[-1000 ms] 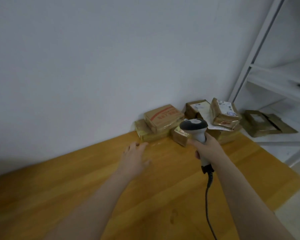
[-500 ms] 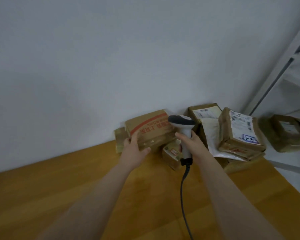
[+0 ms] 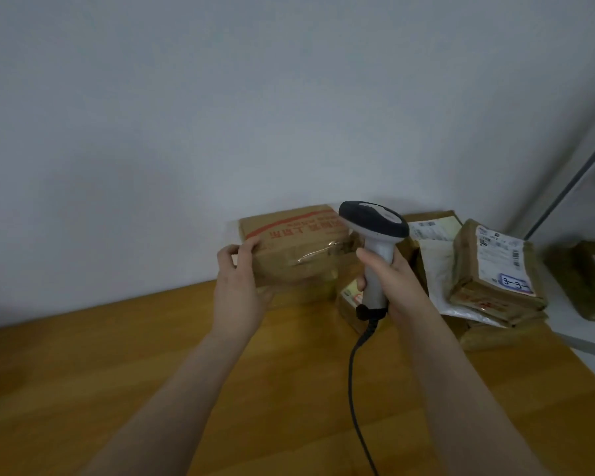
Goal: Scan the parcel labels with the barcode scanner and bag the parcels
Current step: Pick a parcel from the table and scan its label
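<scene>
1. Since a second ago my left hand (image 3: 241,286) has left the wooden table (image 3: 134,379) and reached the red-striped parcel (image 3: 296,249). It now grips the parcel's left end, fingers curled over the top edge.
2. That parcel sits just right of the frame's centre, close to the wall, above another brown parcel (image 3: 303,295) (whether it is lifted clear of it I cannot tell).
3. My right hand (image 3: 397,283) is clenched round the handle of the barcode scanner (image 3: 375,231), held upright with its dark head in front of the parcel's right end.
4. The scanner's black cable (image 3: 352,372) drops to the bottom edge of the frame.
5. A small parcel (image 3: 347,298) shows behind the handle; further right lie a white mailer (image 3: 437,269) and a labelled parcel (image 3: 495,269) on a stack.
</scene>
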